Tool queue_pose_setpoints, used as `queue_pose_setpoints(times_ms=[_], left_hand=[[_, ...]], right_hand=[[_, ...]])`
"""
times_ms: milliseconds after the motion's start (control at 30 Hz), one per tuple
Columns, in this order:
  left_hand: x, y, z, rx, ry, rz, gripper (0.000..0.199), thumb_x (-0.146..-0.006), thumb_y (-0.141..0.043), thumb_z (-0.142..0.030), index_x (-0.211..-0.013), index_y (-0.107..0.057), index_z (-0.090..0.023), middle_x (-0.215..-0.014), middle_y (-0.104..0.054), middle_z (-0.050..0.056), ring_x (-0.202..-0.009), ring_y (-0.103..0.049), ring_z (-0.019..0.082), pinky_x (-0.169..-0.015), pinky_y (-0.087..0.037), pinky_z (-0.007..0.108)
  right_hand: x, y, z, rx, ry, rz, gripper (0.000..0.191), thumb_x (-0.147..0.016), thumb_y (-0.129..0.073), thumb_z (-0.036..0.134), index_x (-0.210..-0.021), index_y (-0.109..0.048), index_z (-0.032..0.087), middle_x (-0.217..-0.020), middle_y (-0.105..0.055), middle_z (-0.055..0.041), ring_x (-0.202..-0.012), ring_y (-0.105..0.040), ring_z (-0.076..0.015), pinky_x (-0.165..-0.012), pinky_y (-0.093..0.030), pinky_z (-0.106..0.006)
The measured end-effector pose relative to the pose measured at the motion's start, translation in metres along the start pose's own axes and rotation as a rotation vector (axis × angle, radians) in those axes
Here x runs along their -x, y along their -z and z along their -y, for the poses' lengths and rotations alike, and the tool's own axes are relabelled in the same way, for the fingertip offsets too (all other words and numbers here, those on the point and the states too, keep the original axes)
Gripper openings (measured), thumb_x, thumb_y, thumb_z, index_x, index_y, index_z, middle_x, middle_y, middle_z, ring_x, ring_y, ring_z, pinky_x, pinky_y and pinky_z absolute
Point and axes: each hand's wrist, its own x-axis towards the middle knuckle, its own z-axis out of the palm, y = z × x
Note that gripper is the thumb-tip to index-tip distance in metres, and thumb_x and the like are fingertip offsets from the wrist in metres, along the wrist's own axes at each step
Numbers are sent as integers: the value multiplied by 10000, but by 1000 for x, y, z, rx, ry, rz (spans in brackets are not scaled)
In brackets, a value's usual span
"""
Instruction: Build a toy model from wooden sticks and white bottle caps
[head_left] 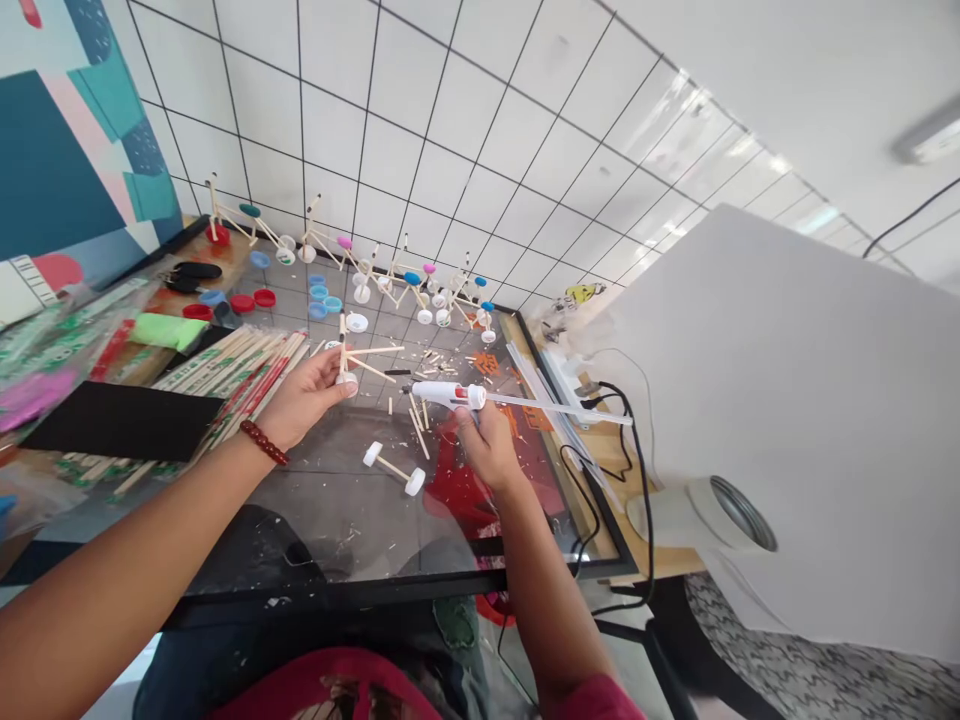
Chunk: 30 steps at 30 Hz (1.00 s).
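Note:
My left hand [311, 388] pinches a small stick frame [367, 358] with a white bottle cap [346, 382] at its base. In my right hand [487, 440] is a white hot glue gun [442, 394], with a long clear glue stick [555, 404] sticking out of its back. The gun's nozzle points left and lies close to the frame's lower stick; whether they touch I cannot tell. Below them, a stick axle [393, 467] with a white cap on each end lies on the glass-topped table [337, 540].
Several finished stick models [375, 268] stand along the tiled wall. Blue caps [322, 295] and red caps [244, 302] lie at the back left, near wrapped chopsticks [247, 370] and a black sheet [124, 420]. A black cable [646, 500] and a lamp [701, 515] are at right.

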Motion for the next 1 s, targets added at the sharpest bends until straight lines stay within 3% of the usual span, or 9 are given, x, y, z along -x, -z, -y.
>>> queue_pose_setpoints(times_ms=[133, 233, 467, 600, 1000], left_hand=[[2, -1, -3, 112, 60, 12, 425, -663, -981, -287, -1021, -773, -190, -1100, -781, 61, -1016, -712, 187, -782, -545, 231], [5, -2, -7, 195, 163, 31, 341, -706, -972, -285, -963, -776, -177, -1100, -792, 80, -1046, -746, 221, -803, -587, 264], [7, -3, -9, 247, 202, 80, 411, -720, -993, -288, -1039, -776, -147, -1061, -811, 82, -967, -767, 203, -806, -626, 283], [6, -2, -8, 264, 219, 83, 356, -762, -962, -246, -1035, -762, -137, -1059, -814, 89, -957, -772, 200, -815, -635, 292], [5, -3, -10, 282, 258, 66, 346, -787, -933, -190, -1071, -742, -141, -1012, -814, 68, -913, -793, 190, -798, -647, 276]], right_hand=[[2, -3, 3, -144, 12, -85, 368, -1066, -492, 530, -1090, -688, 220, -947, -792, -92, -857, -733, -269, -792, -565, -388], [3, -6, 6, -228, 56, -161, 381, -1074, -497, 546, -1078, -695, 221, -952, -795, -87, -879, -732, -264, -819, -574, -395], [3, -9, 9, -257, 98, -264, 407, -1091, -477, 565, -1022, -686, 222, -922, -766, -80, -869, -708, -256, -827, -559, -402], [3, -7, 9, -227, 87, -262, 450, -1097, -453, 580, -936, -679, 225, -914, -753, -84, -860, -696, -251, -826, -548, -406], [3, -8, 6, -148, 120, -309, 447, -1101, -444, 562, -908, -671, 229, -858, -707, -64, -780, -639, -235, -760, -493, -391]])
